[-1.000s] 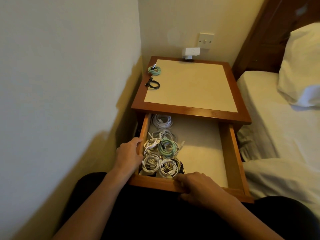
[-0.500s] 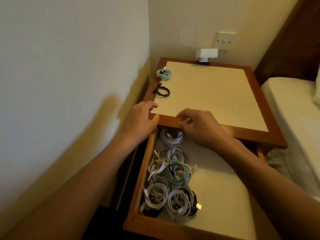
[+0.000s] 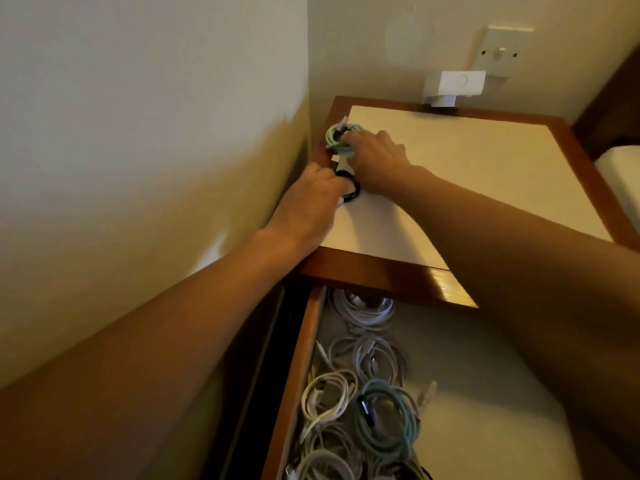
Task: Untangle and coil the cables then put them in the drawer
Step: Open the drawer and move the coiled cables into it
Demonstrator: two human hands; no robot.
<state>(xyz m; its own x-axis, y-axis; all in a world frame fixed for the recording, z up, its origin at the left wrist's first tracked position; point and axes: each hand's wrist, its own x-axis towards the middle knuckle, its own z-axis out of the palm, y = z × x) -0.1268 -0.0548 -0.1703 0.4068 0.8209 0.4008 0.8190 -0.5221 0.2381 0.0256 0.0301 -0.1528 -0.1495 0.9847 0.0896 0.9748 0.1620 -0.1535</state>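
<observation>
Green cable (image 3: pixel 333 139), black cable (image 3: pixel 354 192): small tight coils

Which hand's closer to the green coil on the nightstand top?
Right. The right hand has its fingers on the green coil; the left hand sits nearer the person, on the black coil.

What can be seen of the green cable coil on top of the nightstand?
The green cable coil is pale mint, wound in several loops, with a light plug end sticking out at the back. It lies on the nightstand near the wall, behind the black cable coil. The right hand grips its right side.
</observation>
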